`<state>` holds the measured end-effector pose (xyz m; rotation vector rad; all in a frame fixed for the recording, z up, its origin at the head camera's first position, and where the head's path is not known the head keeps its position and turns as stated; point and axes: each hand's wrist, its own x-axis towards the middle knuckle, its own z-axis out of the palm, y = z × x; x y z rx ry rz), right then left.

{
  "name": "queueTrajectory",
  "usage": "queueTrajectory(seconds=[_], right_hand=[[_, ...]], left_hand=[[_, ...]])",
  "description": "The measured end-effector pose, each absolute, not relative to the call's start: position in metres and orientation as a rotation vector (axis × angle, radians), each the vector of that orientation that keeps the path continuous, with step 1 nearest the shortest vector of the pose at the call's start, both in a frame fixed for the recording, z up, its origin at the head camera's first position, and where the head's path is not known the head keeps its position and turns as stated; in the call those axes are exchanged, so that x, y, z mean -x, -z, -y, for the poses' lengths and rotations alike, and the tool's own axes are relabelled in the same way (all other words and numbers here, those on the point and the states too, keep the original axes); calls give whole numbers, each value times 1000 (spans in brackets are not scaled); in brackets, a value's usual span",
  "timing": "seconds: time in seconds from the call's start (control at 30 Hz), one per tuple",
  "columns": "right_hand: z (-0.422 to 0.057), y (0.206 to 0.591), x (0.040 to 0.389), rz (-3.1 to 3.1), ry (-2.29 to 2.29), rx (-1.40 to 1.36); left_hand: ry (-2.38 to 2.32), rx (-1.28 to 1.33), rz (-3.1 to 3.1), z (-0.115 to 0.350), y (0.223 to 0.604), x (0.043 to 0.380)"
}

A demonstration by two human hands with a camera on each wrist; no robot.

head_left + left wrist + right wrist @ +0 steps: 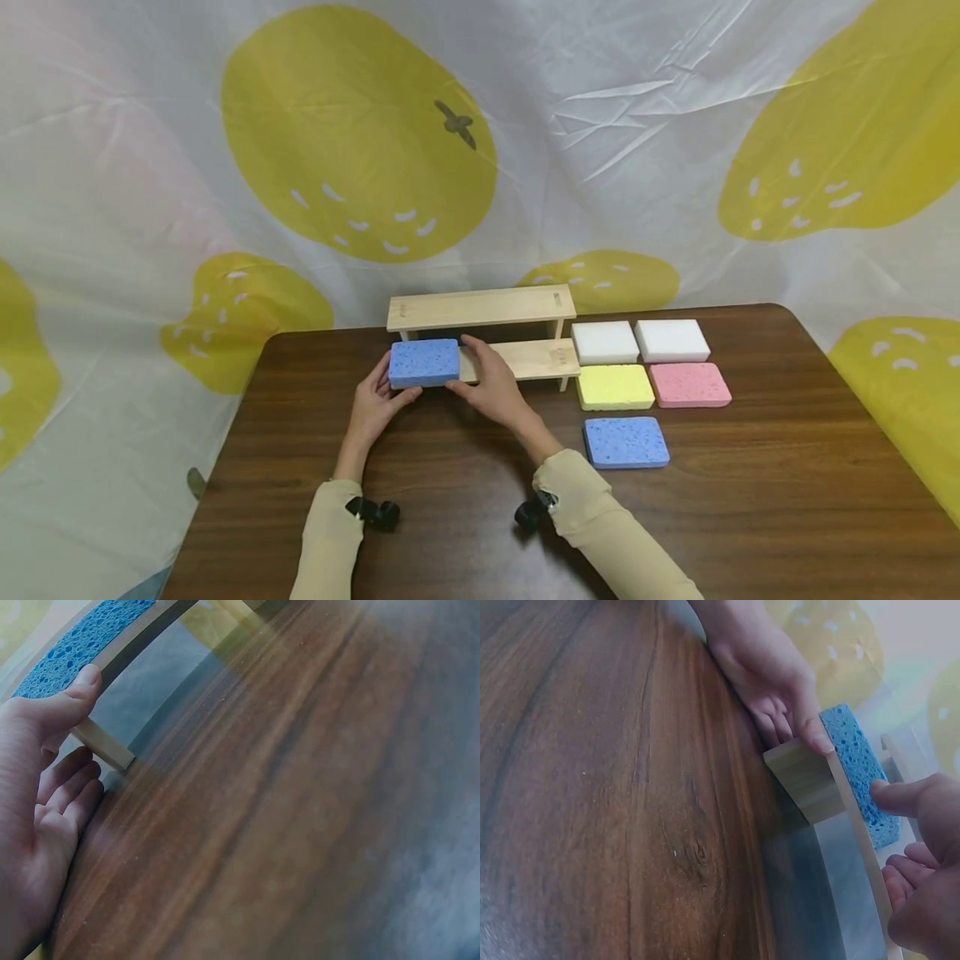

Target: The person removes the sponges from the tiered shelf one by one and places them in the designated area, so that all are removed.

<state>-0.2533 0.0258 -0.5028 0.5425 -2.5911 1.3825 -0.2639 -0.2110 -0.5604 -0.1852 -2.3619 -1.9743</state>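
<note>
A blue sponge lies flat at the left end of the lower wooden shelf. My left hand grips its left end, thumb along the front edge. In the left wrist view, that thumb presses the sponge by the shelf edge, while several fingers curl below, beside a shelf leg. My right hand holds the right end, thumb at the front and forefinger reaching behind. In the right wrist view, the right thumb touches the sponge's face; its other fingers are partly hidden.
Behind stands a higher wooden shelf. To the right on the dark wooden table lie two white sponges, a yellow sponge, a pink sponge and another blue sponge. A fruit-patterned cloth hangs behind the table.
</note>
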Motion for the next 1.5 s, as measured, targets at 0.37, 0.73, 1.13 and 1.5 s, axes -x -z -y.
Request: queueTrajectory(seconds=[0.37, 0.73, 1.13, 1.5], right_hand=[[-19, 503, 256, 2609, -1313, -555], [-15, 502, 255, 2586, -1251, -555], [-10, 504, 255, 2566, -1190, -531], [-10, 497, 251, 2557, -1337, -531]], left_hand=[[1990, 165, 2365, 212, 559, 263], [2017, 169, 2337, 210, 556, 262], [2005, 180, 2328, 209, 558, 262], [2032, 193, 2296, 208, 558, 263]])
